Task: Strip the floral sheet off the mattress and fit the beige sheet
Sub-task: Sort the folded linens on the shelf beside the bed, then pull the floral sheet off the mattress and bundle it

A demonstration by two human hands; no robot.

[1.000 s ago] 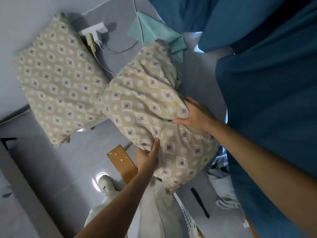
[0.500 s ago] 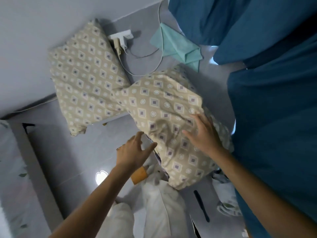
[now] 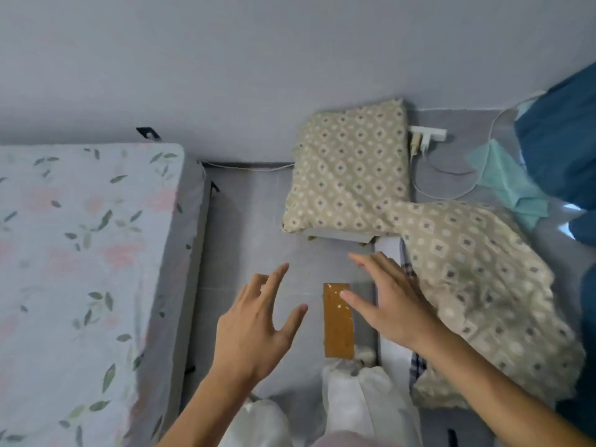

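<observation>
Pale grey wall (image 3: pixel 290 59) up top, grey tiled floor (image 3: pixel 251 221) below, white power strip (image 3: pixel 429 134) at the skirting.

The floral sheet (image 3: pixel 80 253) covers the mattress (image 3: pixel 190 253) at left. Both hands, left hand (image 3: pixel 254 330) and right hand (image 3: pixel 390 304), are spread and empty above the floor (image 3: pixel 251 221). 2 patterned pillows (image 3: pixel 348 172) (image 3: pixel 477 285) lie at right, touching.

Bare left hand (image 3: pixel 254 330), bare right hand (image 3: pixel 392 301), forearms uncovered — no sleeves, white trouser legs (image 3: pixel 364 404) below
</observation>
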